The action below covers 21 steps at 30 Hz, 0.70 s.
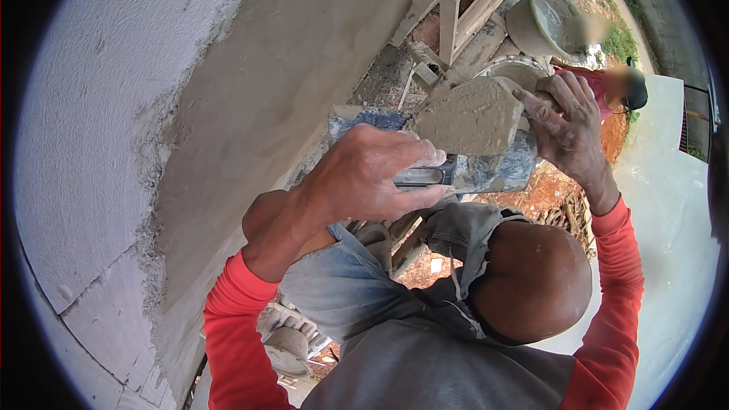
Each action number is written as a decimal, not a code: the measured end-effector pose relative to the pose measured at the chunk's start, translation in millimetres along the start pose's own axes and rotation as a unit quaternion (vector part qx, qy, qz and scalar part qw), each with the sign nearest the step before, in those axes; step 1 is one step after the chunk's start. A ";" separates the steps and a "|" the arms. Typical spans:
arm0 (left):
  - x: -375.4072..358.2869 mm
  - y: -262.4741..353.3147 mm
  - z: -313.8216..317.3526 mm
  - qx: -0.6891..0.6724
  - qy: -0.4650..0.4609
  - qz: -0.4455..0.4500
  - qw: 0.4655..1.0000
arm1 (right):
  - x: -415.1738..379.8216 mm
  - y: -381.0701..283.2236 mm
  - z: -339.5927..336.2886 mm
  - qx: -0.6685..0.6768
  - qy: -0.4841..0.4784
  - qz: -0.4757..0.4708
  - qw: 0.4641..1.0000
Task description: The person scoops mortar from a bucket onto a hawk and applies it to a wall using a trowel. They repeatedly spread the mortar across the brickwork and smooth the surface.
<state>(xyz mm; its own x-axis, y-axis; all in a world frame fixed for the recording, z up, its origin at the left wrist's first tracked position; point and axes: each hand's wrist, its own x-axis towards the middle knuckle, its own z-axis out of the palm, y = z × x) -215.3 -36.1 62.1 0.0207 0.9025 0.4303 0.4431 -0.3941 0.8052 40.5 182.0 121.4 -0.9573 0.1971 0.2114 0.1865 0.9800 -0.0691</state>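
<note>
Left hand (368,171) closed round trowel (497,173) handle, long axis sideways across upper centre, right end lower; right hand (568,125) pinches mortar-coated plate (472,118).

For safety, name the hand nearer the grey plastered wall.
Left. The left hand is on the side toward the wall; the right hand is at the far edge of the grey mortar.
</note>
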 end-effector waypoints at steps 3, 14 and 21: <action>0.9 -1.2 9.3 -0.017 0.002 0.012 1.000 | 14.7 -4.3 10.2 0.012 -0.002 -0.018 1.000; -1.9 8.1 18.7 0.024 -0.076 0.019 0.997 | 59.2 -17.2 53.1 0.034 -0.020 -0.052 0.998; -21.2 -1.5 17.1 0.039 -0.051 -0.112 0.992 | 7.0 8.6 42.3 0.063 -0.023 0.143 0.987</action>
<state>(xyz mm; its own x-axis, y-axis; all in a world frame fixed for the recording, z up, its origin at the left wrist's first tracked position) -201.1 -51.6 44.8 0.0026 0.9803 0.1977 0.5154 -0.1707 0.8398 26.1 190.7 81.0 -0.8790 0.4611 0.1213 0.4247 0.8728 -0.2404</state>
